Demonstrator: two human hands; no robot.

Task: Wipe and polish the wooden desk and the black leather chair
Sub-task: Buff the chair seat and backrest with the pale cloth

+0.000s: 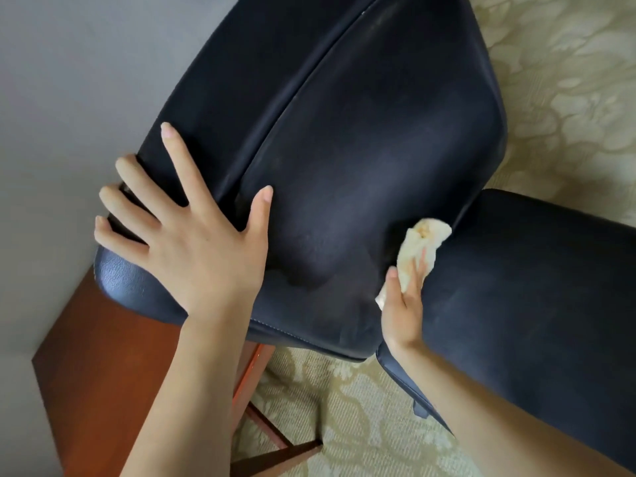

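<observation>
Head view, down onto black leather chair (371, 173): smooth, dull-sheened backrest (344, 91), one long seam, rounded corners, faint smears. Flat on its top edge, left hand (192, 242), fingers straight and splayed. At crease between backrest and seat (533, 287), right hand (404, 304) pinching crumpled cream cloth (425, 237) against leather. Lower left, reddish wooden desk (96, 356), partly hidden behind chair and forearm (203, 380).

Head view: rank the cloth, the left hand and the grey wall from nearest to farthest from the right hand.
1. cloth: held in the right hand itself.
2. left hand: to the left, flat on the backrest.
3. grey wall: far left, beyond the left hand.
</observation>
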